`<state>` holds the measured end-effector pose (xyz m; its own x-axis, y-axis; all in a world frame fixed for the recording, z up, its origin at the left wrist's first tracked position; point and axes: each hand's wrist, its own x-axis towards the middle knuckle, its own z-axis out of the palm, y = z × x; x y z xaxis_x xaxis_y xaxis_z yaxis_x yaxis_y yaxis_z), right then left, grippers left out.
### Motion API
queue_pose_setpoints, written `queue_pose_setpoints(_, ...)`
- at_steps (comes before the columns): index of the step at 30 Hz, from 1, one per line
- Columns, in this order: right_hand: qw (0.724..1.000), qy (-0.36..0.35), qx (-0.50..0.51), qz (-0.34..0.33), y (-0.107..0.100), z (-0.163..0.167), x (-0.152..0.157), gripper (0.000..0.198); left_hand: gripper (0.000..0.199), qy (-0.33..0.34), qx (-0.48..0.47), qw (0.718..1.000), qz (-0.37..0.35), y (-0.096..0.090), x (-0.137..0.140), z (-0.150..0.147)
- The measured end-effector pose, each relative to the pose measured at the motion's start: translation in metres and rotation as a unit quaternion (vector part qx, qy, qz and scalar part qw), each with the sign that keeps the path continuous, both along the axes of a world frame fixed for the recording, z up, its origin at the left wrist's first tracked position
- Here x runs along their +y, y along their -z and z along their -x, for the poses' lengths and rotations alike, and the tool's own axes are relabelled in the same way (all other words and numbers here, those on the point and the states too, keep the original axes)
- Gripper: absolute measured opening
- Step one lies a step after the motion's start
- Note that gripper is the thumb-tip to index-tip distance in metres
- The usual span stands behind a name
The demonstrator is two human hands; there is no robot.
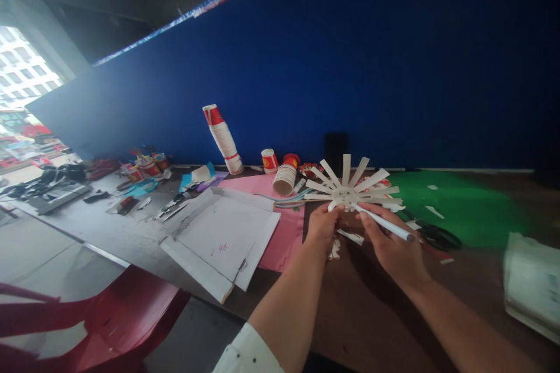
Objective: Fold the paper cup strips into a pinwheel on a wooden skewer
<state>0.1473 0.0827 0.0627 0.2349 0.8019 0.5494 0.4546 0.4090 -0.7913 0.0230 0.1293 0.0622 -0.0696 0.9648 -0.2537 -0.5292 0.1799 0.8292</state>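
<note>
A paper cup cut into strips point(345, 191) is fanned out like a flower above the table, its round base in the middle. My left hand point(322, 226) is closed on the near edge of this cut cup. In my right hand point(391, 247) is a white marker pen point(387, 224) with a dark end, its other end pointing at the cup's base. Small dark marks show on that base. Paper scraps point(350, 236) lie just below my hands. Dark-handled scissors point(440, 236) rest to the right of my right hand.
Left of my hands lies an opened white cardboard box point(223, 239) over pink paper point(291, 233). A tall cup stack point(223, 140) leans by the blue partition point(350, 58). Green paper point(464, 204) is at the right. A red chair point(131, 309) stands at lower left.
</note>
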Motion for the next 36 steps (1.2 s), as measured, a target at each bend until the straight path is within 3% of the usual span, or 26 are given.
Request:
queue_pose_setpoints(10,0.999,-0.010,0.026,0.044,0.005,-0.003,0.004,0.041,0.034,0.016,-0.018,0.999,-0.031,0.009,0.005,0.001)
queue_pose_setpoints(16,0.986,0.073,-0.037,0.148,0.000,-0.010,0.008,0.058,0.036,-0.027,-0.014,0.999,-0.041,0.008,0.008,0.008)
queue_pose_setpoints(23,0.958,0.073,-0.144,0.239,0.002,-0.026,0.026,0.052,0.028,-0.071,-0.008,0.995,-0.065,0.005,0.011,0.015)
queue_pose_setpoints(30,0.929,0.061,-0.262,0.255,0.016,-0.032,0.033,0.051,0.019,-0.085,-0.008,0.994,-0.067,0.003,0.010,0.021)
queue_pose_setpoints(36,0.920,0.056,-0.301,0.244,0.020,-0.033,0.029,0.052,0.015,-0.098,-0.017,0.993,-0.066,0.005,0.013,0.022)
